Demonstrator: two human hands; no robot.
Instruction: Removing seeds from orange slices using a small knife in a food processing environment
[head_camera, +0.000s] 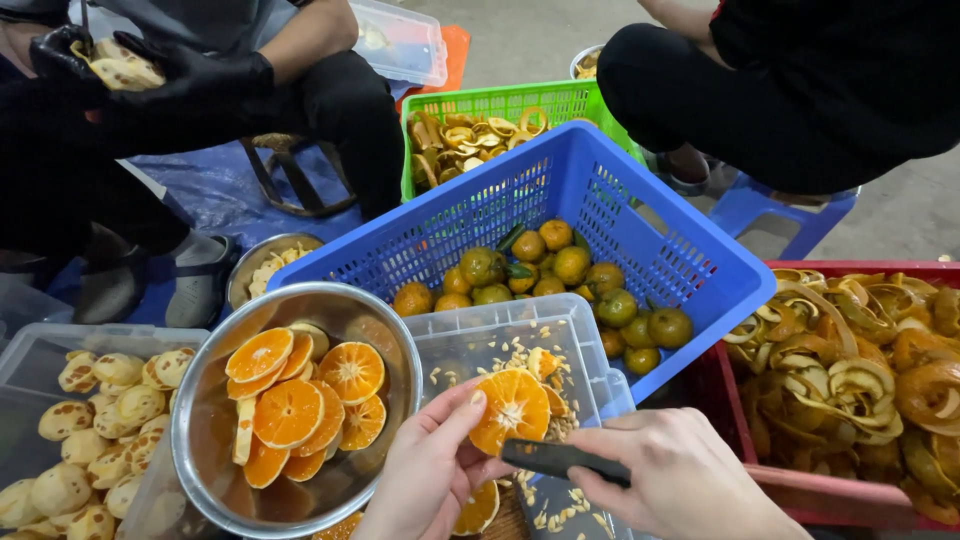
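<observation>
No packages, labels, signs or screens show anywhere among the fruit, bowls and baskets.

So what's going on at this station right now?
The left hand holds a cut orange half over a clear tub scattered with seeds. The right hand grips a black-handled tool pointed at it. Sliced halves fill the steel bowl; whole fruit sits in the blue crate, peels in the red crate. Another person's gloved hands hold peeled fruit.

Head camera — close, steeply downward
</observation>
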